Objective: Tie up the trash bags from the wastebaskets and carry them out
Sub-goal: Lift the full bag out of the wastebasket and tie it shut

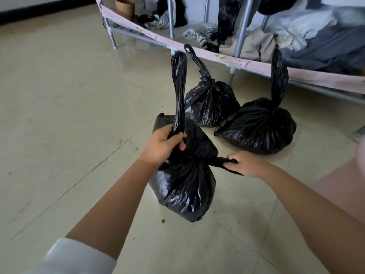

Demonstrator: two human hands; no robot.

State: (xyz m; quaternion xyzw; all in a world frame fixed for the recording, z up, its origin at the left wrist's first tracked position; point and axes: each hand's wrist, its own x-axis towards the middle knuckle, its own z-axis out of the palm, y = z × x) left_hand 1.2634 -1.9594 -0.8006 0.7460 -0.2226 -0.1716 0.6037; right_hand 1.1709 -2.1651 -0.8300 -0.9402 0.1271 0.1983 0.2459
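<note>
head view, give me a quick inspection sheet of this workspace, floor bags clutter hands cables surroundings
surface: pale tiled floor, scuffed, small dark crumbs near the front bag
job's things: front bag being knotted; middle bag and right bag already tied, standing behind it
clutter: clothes and socks heaped under the rack
hands: left hand grips the front bag's upright tail; right hand pinches the other tail, pulled sideways
cables: nothing seen
surroundings: metal clothes rack with pink fabric trim, dark baseboard far left
</note>
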